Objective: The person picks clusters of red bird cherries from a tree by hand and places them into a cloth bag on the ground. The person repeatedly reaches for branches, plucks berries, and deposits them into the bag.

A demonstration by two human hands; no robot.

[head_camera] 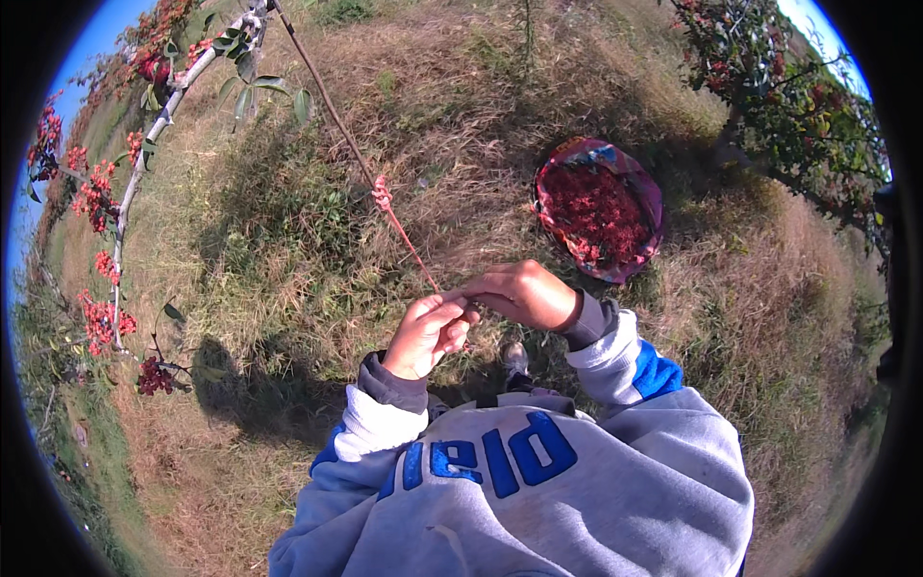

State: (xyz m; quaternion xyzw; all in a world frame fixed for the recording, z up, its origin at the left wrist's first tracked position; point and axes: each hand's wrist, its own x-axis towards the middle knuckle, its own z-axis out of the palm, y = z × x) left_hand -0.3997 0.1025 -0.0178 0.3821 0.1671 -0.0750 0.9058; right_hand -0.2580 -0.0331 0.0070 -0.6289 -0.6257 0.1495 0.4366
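Observation:
My left hand (430,333) and my right hand (520,292) meet in front of my chest, fingers together. Between them they grip the lower end of a red cord (411,245). The cord runs up and is knotted around a thin brown stick (324,101), which slants towards the upper left beside a berry branch. Red berry clusters (95,195) hang along the grey branch (137,173) at the left. A round container with a colourful liner (655,209) stands on the grass beyond my right hand and holds a heap of red berries (595,213).
Dry grass (461,86) and low green weeds (310,209) cover the ground. A leafy shrub with red berries (786,108) stands at the upper right. One of my shoes (515,357) shows below my hands. Leaves hang from the branch at the upper left.

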